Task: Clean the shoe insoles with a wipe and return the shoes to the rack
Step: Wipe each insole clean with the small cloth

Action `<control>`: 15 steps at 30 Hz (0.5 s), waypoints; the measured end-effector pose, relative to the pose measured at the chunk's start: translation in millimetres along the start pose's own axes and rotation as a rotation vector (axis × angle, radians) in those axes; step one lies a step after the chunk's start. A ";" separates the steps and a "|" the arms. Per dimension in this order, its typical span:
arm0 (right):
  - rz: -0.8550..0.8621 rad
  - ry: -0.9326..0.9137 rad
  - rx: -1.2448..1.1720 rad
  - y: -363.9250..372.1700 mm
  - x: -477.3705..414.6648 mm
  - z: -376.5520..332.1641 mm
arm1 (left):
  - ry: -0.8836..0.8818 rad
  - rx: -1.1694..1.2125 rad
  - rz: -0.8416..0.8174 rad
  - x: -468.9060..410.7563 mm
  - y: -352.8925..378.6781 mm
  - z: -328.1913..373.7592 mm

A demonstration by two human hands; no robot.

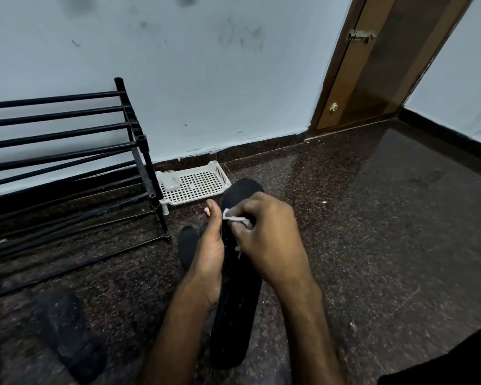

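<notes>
A long black insole (238, 287) is held upright-slanted in front of me, its far end toward the wall. My left hand (210, 251) grips its left edge, thumb along the side. My right hand (267, 234) pinches a crumpled white wipe (235, 216) and presses it against the insole's upper part. A second black insole (188, 244) lies on the floor just left of my left hand. A black shoe (70, 334) lies blurred on the floor at lower left. The black shoe rack (139, 140) stands at the left against the wall with nothing on its bars.
A white perforated plastic tray (195, 183) with a small clear box (170, 184) sits on the floor right of the rack. Dark speckled granite floor (372, 232) spreads to the right. A brown door (372, 65) stands at the back right.
</notes>
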State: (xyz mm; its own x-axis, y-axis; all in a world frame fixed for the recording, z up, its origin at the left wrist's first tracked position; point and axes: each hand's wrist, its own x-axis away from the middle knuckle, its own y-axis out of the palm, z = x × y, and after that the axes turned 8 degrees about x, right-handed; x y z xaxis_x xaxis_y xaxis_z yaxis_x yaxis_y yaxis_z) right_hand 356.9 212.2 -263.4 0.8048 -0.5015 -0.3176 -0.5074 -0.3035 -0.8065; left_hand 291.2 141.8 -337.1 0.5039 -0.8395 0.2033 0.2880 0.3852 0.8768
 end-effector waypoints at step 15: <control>0.139 0.140 0.055 -15.5 -10.3 -5.3 | 0.005 -0.038 -0.035 4.5 6.4 -1.1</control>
State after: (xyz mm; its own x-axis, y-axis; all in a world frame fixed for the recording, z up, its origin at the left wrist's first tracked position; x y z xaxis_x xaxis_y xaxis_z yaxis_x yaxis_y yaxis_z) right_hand 354.8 217.7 -245.0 0.6755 -0.6442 -0.3587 -0.5900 -0.1805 -0.7870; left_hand 296.2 140.8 -331.1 0.4974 -0.8506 0.1705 0.3359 0.3701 0.8662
